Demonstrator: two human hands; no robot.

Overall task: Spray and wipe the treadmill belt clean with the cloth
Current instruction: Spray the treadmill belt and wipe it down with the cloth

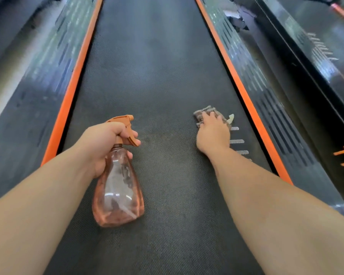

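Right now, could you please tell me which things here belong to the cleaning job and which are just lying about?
For the job: spray bottle, gripped by the left hand; cloth, pressed under the right hand; treadmill belt.
Just there: side rails with orange strips; neighbouring treadmill on the right.

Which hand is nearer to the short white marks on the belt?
Right. The right hand rests on the cloth directly beside the white marks; the left hand holds the spray bottle across the belt, away from them.
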